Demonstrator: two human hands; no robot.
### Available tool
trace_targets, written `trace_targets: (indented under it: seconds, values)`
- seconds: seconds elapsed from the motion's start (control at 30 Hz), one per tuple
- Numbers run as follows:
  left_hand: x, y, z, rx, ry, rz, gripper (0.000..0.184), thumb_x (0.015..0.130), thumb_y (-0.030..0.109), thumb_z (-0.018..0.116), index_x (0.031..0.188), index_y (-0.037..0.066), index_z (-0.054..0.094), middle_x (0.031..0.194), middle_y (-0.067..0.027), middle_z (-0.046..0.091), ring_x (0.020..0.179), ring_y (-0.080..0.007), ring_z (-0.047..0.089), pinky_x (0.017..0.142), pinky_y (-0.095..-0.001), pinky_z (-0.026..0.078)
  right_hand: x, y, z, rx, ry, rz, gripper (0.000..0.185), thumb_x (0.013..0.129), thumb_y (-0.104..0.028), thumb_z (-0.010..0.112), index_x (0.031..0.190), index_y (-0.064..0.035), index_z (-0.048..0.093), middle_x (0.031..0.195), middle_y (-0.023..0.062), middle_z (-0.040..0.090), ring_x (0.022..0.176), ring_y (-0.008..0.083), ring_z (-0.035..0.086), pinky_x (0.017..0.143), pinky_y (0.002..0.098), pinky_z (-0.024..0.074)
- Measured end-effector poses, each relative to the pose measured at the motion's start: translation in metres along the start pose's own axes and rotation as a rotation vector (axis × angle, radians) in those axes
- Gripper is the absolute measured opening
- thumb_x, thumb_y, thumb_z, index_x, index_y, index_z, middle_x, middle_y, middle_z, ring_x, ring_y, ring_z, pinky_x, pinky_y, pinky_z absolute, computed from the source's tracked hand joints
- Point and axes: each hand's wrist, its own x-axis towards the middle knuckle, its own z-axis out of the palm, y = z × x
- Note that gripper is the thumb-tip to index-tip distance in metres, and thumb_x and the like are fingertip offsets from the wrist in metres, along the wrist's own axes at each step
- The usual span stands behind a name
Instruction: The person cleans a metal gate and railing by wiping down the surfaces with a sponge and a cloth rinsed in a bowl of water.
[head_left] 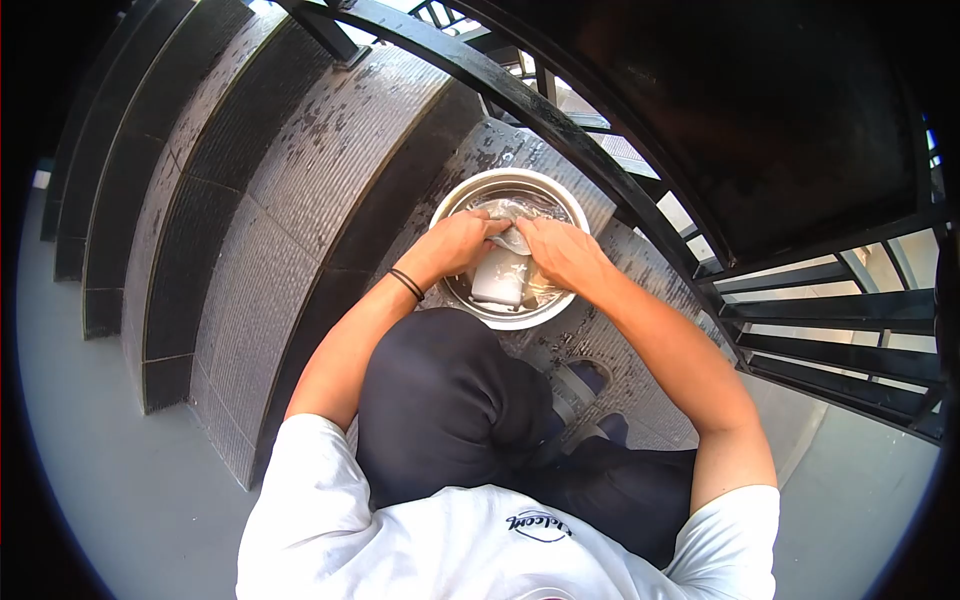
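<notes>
A round metal basin (pixel 447 203) with a pale rim stands in front of my knees, with shiny water inside. My left hand (pixel 465 240) reaches over its left side, fingers closed on a pale, crumpled wet cloth (pixel 513 238). From the right, my right hand (pixel 565 250) pinches the same cloth, and the two hands nearly meet over the basin's middle. Just below the cloth lies a smooth white object (pixel 499 278), perhaps a cup or a small container; its upper part is hidden behind the cloth and fingers.
Ribbed, tiled steps (pixel 300 150) with wet spots rise on the left. A black metal railing (pixel 560 130) curves along the right, close to the basin, beside a large dark panel (pixel 760 110). My knee (pixel 440 400) is right against the near side.
</notes>
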Motion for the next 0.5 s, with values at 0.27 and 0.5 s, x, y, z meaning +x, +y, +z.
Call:
trace_targets:
  seconds: [0.27,0.5]
  values:
    - [0.003,-0.014,0.02,0.161,-0.173,-0.08,0.046,0.081,0.004,0.056,0.126,0.003,0.063,0.098,-0.0227,0.067,0.093,-0.0388,0.066,0.083,-0.0468,0.052,0.003,0.002,0.0,-0.215,0.043,-0.092,0.012,0.078,-0.013,0.061,0.085,-0.0038,0.063,0.087,0.0125,0.06,0.073,0.0232,0.061,0.06,0.0334,0.0515]
    - [0.006,-0.015,0.015,0.166,-0.053,-0.061,0.041,0.081,0.004,0.054,0.12,0.002,0.066,0.094,-0.0222,0.066,0.091,-0.0389,0.066,0.082,-0.0475,0.052,0.006,0.007,-0.004,-0.129,0.1,-0.062,0.011,0.084,-0.014,0.056,0.079,-0.0051,0.06,0.074,0.0121,0.06,0.065,0.0279,0.063,0.055,0.0386,0.0522]
